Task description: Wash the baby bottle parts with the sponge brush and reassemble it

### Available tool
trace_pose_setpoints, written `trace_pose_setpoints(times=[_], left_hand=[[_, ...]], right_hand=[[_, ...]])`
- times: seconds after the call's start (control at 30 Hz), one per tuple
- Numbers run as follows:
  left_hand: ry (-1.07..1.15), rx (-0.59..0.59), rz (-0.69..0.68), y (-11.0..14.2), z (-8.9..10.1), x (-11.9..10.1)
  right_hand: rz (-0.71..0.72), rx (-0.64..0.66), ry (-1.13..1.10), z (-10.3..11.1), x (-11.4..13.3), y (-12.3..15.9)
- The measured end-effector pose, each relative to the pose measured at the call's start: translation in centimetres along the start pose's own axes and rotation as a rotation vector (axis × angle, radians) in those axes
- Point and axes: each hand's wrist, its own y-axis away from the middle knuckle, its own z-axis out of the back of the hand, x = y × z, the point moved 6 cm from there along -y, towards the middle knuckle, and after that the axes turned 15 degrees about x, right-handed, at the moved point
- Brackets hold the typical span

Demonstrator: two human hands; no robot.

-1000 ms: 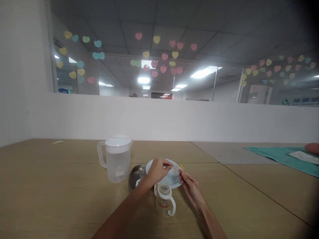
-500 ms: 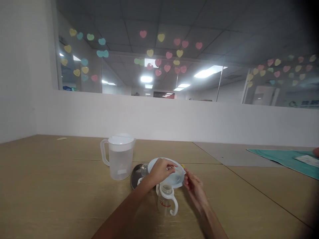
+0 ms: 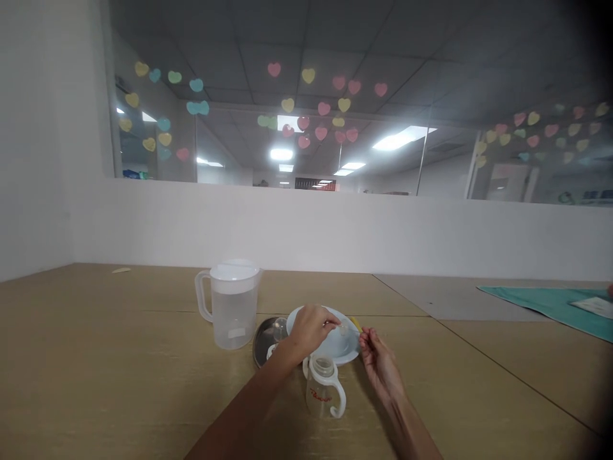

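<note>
Taking the white dish as the clock's centre, the left hand is hanging over it, fingers narrowed to a pinch, and a small clear piece is showing at their tips, above the dish. The right hand is hovering at four o'clock, just outside the rim, its fingertips drawn together; whether they are gripping something thin, I cannot tell. A yellow item is lying at two o'clock, near them. The handled bottle is standing uncapped at six, the steel tray is lying at nine with a clear dome on it, and the pitcher is standing at ten. Only a few fingertips are controlling the small clear piece — if it is slick, a loose pinch could be dropping it. The bottle is standing between both forearms — a careless inward sweep could be tipping it.
</note>
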Motion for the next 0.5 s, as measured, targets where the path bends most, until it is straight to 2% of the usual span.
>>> trace_pose_setpoints(times=[0.2, 0.33, 0.5], left_hand=[[-0.128, -0.014, 0.019, 0.2, -0.2, -0.3], [-0.079, -0.029, 0.027, 0.2, -0.1, 0.0], [0.013, -0.009, -0.042, -0.2, -0.7, -0.4]], right_hand=[[-0.057, 0.042, 0.082, -1.3, -0.7, 0.5], [-0.059, 0.075, 0.126, -1.9, -0.9, 0.7], [-0.061, 0.108, 0.090, -2.5, -0.8, 0.8]])
